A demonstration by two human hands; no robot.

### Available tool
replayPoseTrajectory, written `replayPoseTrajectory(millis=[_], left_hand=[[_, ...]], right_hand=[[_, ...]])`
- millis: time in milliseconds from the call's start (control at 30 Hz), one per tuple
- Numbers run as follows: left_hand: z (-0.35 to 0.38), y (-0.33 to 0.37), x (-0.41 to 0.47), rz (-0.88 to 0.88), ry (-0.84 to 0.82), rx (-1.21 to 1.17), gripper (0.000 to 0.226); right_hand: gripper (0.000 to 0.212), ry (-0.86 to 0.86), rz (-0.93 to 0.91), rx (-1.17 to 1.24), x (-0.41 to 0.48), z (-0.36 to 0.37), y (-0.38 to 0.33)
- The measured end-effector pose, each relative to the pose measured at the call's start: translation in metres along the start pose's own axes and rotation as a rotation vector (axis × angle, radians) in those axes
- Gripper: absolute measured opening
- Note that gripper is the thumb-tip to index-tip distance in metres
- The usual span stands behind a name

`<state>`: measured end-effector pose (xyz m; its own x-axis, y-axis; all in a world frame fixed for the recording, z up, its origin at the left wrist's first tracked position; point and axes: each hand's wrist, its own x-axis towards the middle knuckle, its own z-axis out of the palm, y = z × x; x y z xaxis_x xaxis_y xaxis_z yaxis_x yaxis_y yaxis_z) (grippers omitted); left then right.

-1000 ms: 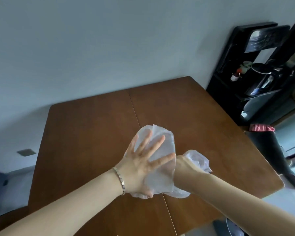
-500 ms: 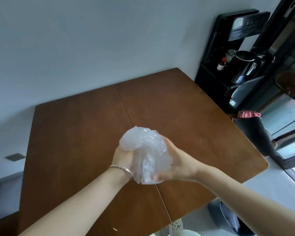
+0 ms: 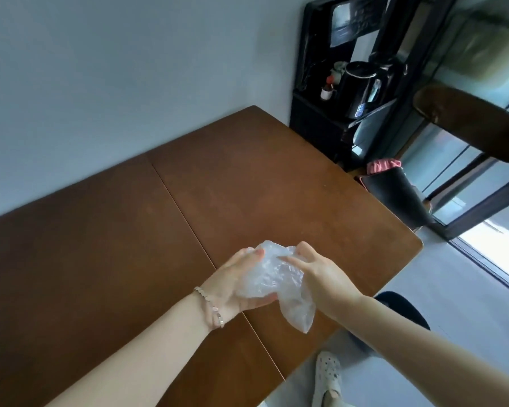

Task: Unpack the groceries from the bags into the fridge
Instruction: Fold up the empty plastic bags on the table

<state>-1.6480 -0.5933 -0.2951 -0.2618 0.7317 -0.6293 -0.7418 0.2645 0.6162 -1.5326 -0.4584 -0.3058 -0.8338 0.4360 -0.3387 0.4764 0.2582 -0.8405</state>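
Clear crinkled plastic bag (image 3: 266, 279), scrunched up, held over the brown table (image 3: 100, 259) near its front edge. Long axis runs from the bunched top down to a loose tail hanging near-right. Left hand (image 3: 232, 284) cups it with curled fingers. Right hand (image 3: 318, 274) grips the other side, thumb on the plastic.
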Motion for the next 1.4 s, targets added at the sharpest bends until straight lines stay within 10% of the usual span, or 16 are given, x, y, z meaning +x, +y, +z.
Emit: replayPoseTrajectory(millis=[100, 200, 333, 533, 767, 1267, 1400], left_hand=[[0.027, -0.019, 0.025, 0.248, 0.273, 0.517, 0.02], [0.063, -0.033, 0.051, 0.403, 0.415, 0.972, 0.022], [0.127, -0.057, 0.089, 0.529, 0.521, 1.044, 0.025], [0.235, -0.122, 0.166, 0.56, 0.341, 1.205, 0.015], [0.32, -0.188, 0.258, 0.156, -0.138, 1.226, 0.063], [0.243, -0.289, 0.49, -0.189, 0.095, 1.59, 0.015], [0.227, -0.301, 0.507, -0.23, 0.116, 1.587, 0.018]], right_hand=[[0.037, 0.051, -0.043, -0.329, -0.009, -0.012, 0.028], [0.048, 0.161, 0.165, 0.049, -0.019, -0.037, 0.045], [0.037, 0.108, 0.413, 0.593, -0.033, -0.091, 0.075], [0.049, 0.326, 0.468, 0.6, -0.069, -0.182, 0.164], [0.033, 0.695, 0.802, 0.516, -0.057, -0.247, 0.329], [0.05, 0.448, 1.136, 0.214, 0.049, -0.168, 0.594], [0.021, 0.406, 1.117, 0.241, 0.066, -0.15, 0.621]])
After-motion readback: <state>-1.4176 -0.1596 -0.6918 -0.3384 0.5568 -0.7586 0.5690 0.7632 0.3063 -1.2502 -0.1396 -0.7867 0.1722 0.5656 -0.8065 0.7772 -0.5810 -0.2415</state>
